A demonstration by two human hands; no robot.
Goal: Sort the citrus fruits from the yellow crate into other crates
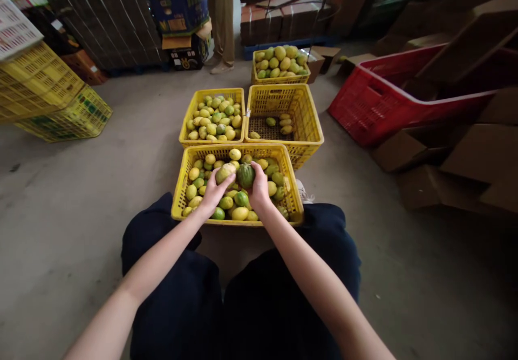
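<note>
Both hands work over the near yellow crate (180, 187), the left hand (212, 192) curled around a pale yellow fruit (225, 172) and the right hand (259, 187) closed on a green fruit (245, 175), each lifted just above the crate's heap, apparently for comparison.

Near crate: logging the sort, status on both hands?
Left hand grips yellowish fruit. Right hand grips green fruit. Both over near crate. Nothing in the way.

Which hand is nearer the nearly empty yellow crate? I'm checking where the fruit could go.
Right. The right hand sits just below the nearly empty crate, holding a green fruit; the left hand is farther left.
</note>
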